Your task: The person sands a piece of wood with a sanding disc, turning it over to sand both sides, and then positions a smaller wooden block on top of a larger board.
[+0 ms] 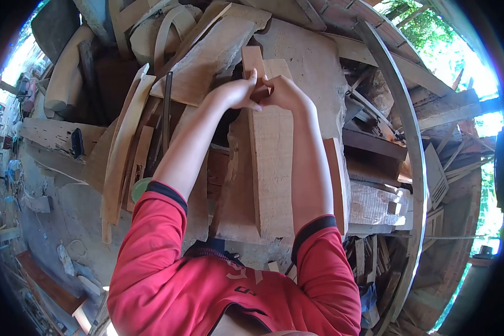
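Note:
Both arms reach forward over a long pale wooden beam (pixel 275 168) that lies lengthwise in front of me. At its far end is a short reddish-brown wooden block (pixel 252 57), tilted a little to the left. My left hand (pixel 242 93) is closed around the block's near left side, thumb up along it. From the right, my right hand (pixel 281 94) grips the same block, with its thumb and fingers bent against the lower part. The two hands nearly meet, and the fingers partly hide the block's lower end.
A wide, rough-edged slab (pixel 313 61) spreads under and behind the beam. Curved wooden strips (pixel 130 140) lean at the left, near a green round object (pixel 141 189). A long bent wooden piece (pixel 411 151) arches at the right. Stacked timber (pixel 375 203) and offcuts surround the work surface.

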A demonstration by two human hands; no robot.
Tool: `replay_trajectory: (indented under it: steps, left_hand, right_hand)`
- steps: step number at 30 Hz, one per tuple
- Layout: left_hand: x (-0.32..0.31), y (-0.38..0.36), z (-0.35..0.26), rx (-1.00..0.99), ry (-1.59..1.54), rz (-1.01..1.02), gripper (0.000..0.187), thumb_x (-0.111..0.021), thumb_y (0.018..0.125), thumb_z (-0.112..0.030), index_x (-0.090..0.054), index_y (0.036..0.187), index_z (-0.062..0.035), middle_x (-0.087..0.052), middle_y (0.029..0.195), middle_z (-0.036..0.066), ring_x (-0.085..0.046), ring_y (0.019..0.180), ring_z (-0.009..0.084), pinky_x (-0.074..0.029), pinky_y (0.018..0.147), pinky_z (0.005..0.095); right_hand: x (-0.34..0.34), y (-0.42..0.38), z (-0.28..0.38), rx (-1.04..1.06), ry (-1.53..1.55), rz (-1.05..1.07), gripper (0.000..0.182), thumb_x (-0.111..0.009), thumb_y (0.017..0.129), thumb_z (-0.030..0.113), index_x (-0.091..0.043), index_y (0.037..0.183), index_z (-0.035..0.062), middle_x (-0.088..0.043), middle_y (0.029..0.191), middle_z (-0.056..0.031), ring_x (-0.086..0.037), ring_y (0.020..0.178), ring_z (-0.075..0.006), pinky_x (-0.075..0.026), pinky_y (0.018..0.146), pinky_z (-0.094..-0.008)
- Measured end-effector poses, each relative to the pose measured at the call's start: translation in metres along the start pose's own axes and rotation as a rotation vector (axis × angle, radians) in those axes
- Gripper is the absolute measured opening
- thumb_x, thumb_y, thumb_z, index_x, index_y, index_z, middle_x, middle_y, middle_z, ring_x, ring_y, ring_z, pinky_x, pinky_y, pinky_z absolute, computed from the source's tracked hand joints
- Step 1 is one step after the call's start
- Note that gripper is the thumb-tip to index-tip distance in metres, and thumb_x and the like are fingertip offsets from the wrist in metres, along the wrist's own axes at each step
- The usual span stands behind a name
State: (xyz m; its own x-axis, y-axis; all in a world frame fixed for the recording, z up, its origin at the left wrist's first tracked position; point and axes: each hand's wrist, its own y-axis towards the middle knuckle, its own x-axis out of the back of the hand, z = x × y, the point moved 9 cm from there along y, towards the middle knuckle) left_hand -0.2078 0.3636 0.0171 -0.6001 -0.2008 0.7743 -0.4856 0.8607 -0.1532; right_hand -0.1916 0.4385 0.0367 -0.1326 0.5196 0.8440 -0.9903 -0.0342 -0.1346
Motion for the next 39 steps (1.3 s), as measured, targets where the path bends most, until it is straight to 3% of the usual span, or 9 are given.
replay_trajectory:
  steps: [8,10,15,19,23,29,34,36,39]
  left_hand:
    - [-0.067,-0.106,-0.081,0.069,0.158,0.066,0.11,-0.073,0.069,-0.034,0.005,0.132,0.0105,-0.058,0.089,0.028,-0.059,0.081,0.0381,-0.047,0.071,0.0403]
    - [-0.096,-0.139,-0.107,-0.007,0.144,-0.029,0.108,-0.074,0.067,-0.033,0.001,0.133,0.0097,-0.058,0.081,0.026,-0.059,0.072,0.0382,-0.047,0.064,0.0417]
    - [-0.161,-0.229,-0.181,-0.01,0.176,-0.003,0.103,-0.072,0.066,-0.034,-0.008,0.132,0.0136,-0.06,0.073,0.023,-0.061,0.067,0.0343,-0.048,0.059,0.0407]
    - [-0.184,-0.256,-0.207,0.012,0.251,-0.028,0.102,-0.072,0.066,-0.035,-0.01,0.132,0.0139,-0.061,0.075,0.023,-0.062,0.069,0.0344,-0.049,0.061,0.0403]
    - [-0.183,-0.25,-0.204,0.038,0.206,0.034,0.103,-0.069,0.07,-0.038,-0.005,0.134,0.0105,-0.06,0.08,0.026,-0.06,0.076,0.038,-0.047,0.067,0.0419]
    - [-0.157,-0.206,-0.177,0.064,0.137,0.068,0.103,-0.069,0.072,-0.031,0.002,0.132,0.0134,-0.059,0.086,0.027,-0.06,0.081,0.0358,-0.048,0.069,0.0406]
    - [-0.117,-0.128,-0.127,0.009,0.037,0.025,0.104,-0.07,0.072,-0.022,0.009,0.128,0.0173,-0.059,0.085,0.026,-0.059,0.078,0.0373,-0.047,0.069,0.0398]
    - [-0.093,-0.092,-0.102,0.026,0.015,0.065,0.103,-0.068,0.075,-0.025,0.011,0.13,0.0126,-0.058,0.085,0.028,-0.059,0.076,0.0385,-0.047,0.07,0.0401]
    - [-0.056,-0.038,-0.062,0.084,0.032,0.138,0.109,-0.071,0.073,-0.025,0.014,0.131,0.0098,-0.054,0.104,0.028,-0.057,0.09,0.0344,-0.045,0.079,0.0357]
  right_hand:
    - [-0.032,-0.146,0.025,-0.018,0.05,-0.043,0.049,-0.078,0.054,0.019,-0.061,0.097,0.0046,-0.064,0.082,-0.0167,-0.062,0.079,-0.0329,-0.049,0.069,-0.0396]
    - [-0.04,-0.202,0.044,-0.01,0.006,-0.083,0.037,-0.074,0.061,0.01,-0.061,0.095,0.0012,-0.066,0.08,-0.0127,-0.065,0.073,-0.0263,-0.049,0.066,-0.0334]
    - [-0.062,-0.335,0.07,-0.118,-0.052,-0.179,0.049,-0.075,0.059,0.013,-0.059,0.105,0.0034,-0.064,0.079,-0.0146,-0.063,0.076,-0.0294,-0.048,0.067,-0.0363]
    - [-0.077,-0.382,0.067,-0.105,0.028,-0.182,0.05,-0.074,0.061,0.012,-0.058,0.107,0.0048,-0.064,0.079,-0.0143,-0.063,0.076,-0.0297,-0.048,0.067,-0.0361]
    - [-0.074,-0.375,0.069,-0.078,0.006,-0.097,0.061,-0.075,0.058,0.017,-0.054,0.115,0.0047,-0.063,0.082,-0.0179,-0.061,0.079,-0.0336,-0.048,0.069,-0.0406]
    - [-0.055,-0.317,0.053,-0.065,0.024,-0.111,0.05,-0.075,0.06,0.016,-0.059,0.106,0.0054,-0.063,0.081,-0.018,-0.061,0.079,-0.0339,-0.048,0.068,-0.0402]
    - [-0.041,-0.214,0.013,-0.042,0.085,-0.091,0.037,-0.073,0.063,0.011,-0.062,0.097,0.0041,-0.063,0.083,-0.018,-0.062,0.079,-0.0328,-0.048,0.068,-0.0397]
    - [-0.034,-0.163,-0.012,-0.058,0.186,-0.115,0.038,-0.074,0.062,0.012,-0.062,0.097,0.0046,-0.063,0.083,-0.0175,-0.062,0.08,-0.0327,-0.048,0.069,-0.0394]
    - [-0.004,-0.103,-0.003,-0.022,0.047,-0.12,0.038,-0.075,0.06,0.014,-0.062,0.094,0.0033,-0.064,0.084,-0.0171,-0.062,0.08,-0.0328,-0.048,0.069,-0.0383]
